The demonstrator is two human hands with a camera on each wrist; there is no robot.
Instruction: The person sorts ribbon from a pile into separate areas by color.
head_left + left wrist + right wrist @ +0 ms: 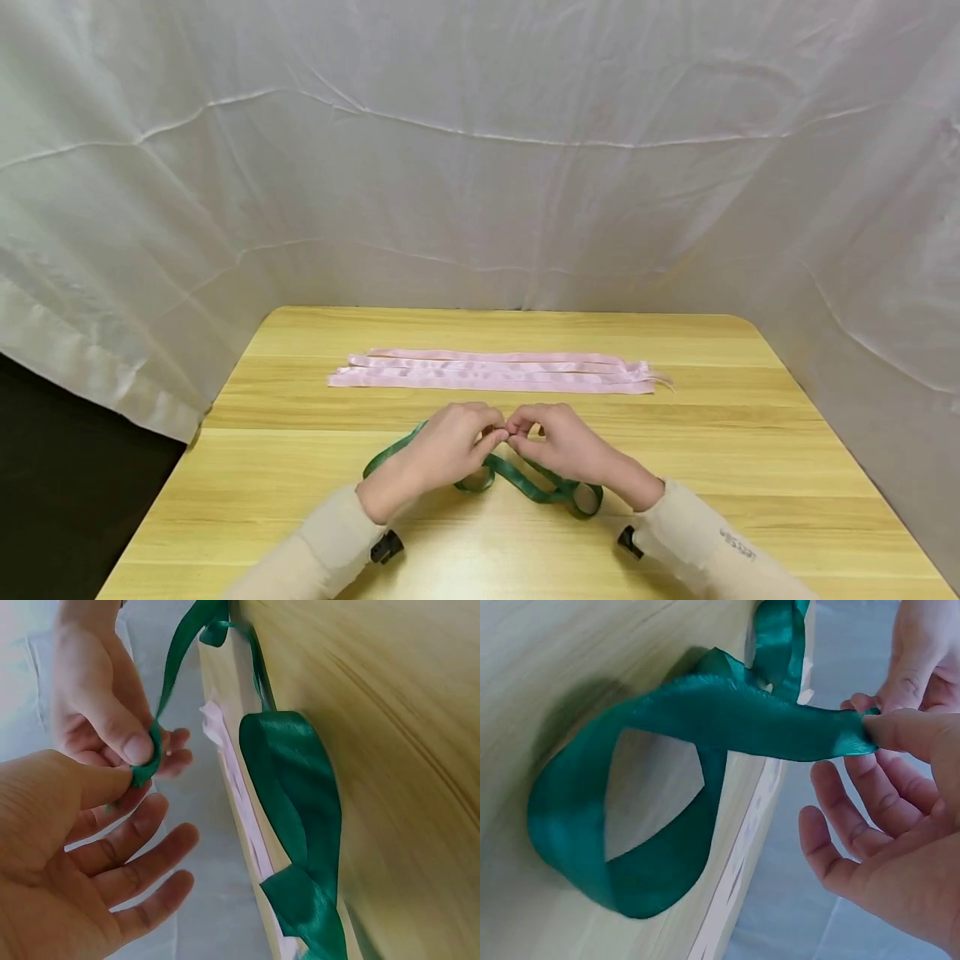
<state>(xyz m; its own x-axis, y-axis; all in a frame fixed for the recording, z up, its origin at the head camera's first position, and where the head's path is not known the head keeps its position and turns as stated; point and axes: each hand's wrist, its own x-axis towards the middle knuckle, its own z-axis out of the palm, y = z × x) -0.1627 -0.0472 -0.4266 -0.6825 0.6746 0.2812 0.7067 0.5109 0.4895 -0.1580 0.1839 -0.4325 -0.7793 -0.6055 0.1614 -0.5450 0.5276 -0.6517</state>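
A shiny green ribbon (517,481) lies in loose loops on the table beneath both hands. Its end is raised between the fingertips of my left hand (450,446) and right hand (566,442), which meet near the middle. In the left wrist view, the left hand (60,847) pinches the ribbon's tip between thumb and index finger, its other fingers spread. There the right thumb presses on the same green ribbon (171,671). From the right wrist view, the right hand (900,802) pinches the end of the green ribbon (780,727), with a wide loop hanging beside it.
Several pink ribbon strips (487,372) lie side by side across the table (750,467), beyond the hands. Pale curtain fabric (480,167) hangs behind the table and along its sides. Small black devices (387,547) sit at both wrists.
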